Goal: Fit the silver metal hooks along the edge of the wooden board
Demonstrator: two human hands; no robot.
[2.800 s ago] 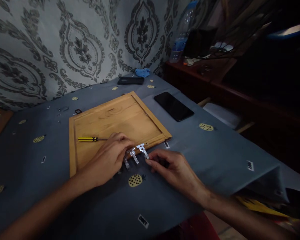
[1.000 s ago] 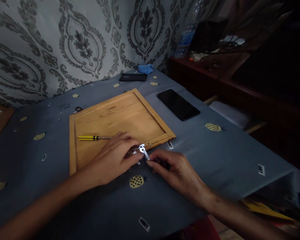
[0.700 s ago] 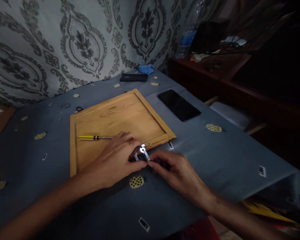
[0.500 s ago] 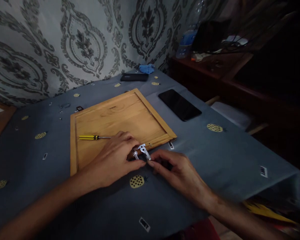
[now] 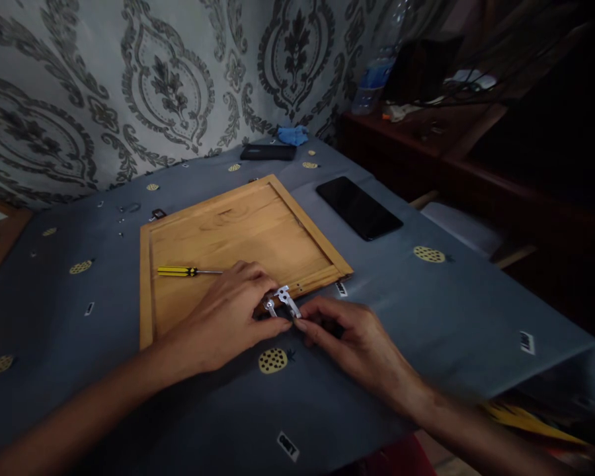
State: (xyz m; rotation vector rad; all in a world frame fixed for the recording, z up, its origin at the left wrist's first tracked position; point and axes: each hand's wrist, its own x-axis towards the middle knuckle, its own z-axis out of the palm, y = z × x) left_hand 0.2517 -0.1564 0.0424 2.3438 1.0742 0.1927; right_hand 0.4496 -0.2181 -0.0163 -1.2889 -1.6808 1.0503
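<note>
A framed wooden panel [image 5: 238, 228], like a small cabinet door, lies flat on the table. My left hand [image 5: 233, 301] is curled over its near edge, fingers bent on the wood and thumb stretched toward my right fingertips. Between them, a silvery metal hinge [image 5: 288, 301] juts out at the panel's edge, its outer end pinched by the thumb and finger of my right hand [image 5: 344, 330]. Another shiny metal piece [image 5: 270, 305] shows beside my left fingers, partly hidden. On the panel rests a yellow and black screwdriver [image 5: 178, 271], its tip running behind my left hand.
A black phone [image 5: 359, 208] lies right of the panel. At the back are a dark flat case [image 5: 268, 153] and a blue crumpled cloth [image 5: 292, 135]. Small metal bits [image 5: 120, 233] are scattered at the left. A plastic bottle [image 5: 371, 82] stands on the brown cabinet [image 5: 391, 142].
Both hands keep practically the same hold at the panel's near edge. The whole view has shifted very slightly.
</note>
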